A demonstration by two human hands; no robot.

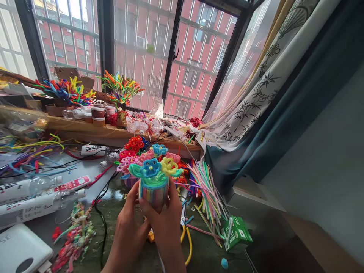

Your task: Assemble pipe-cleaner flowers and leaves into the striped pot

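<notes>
Both my hands hold up a small striped pipe-cleaner pot (154,192) topped with blue, yellow and green flowers (155,167). My left hand (128,223) wraps the pot's left side with its fingers closed on it. My right hand (165,222) grips the right side and front, thumb across the stripes. Behind the pot lie more finished pipe-cleaner flowers (133,149) in red, pink and blue. A loose sheaf of pastel pipe cleaners (207,189) fans out on the dark table just to the right.
Plastic bottles (34,195) and black cables (101,212) lie at left, a white device (19,248) at the bottom left. A green carton (236,233) stands at right. The wooden sill (85,131) carries jars and pipe-cleaner bouquets (121,87). Curtains (273,83) hang at right.
</notes>
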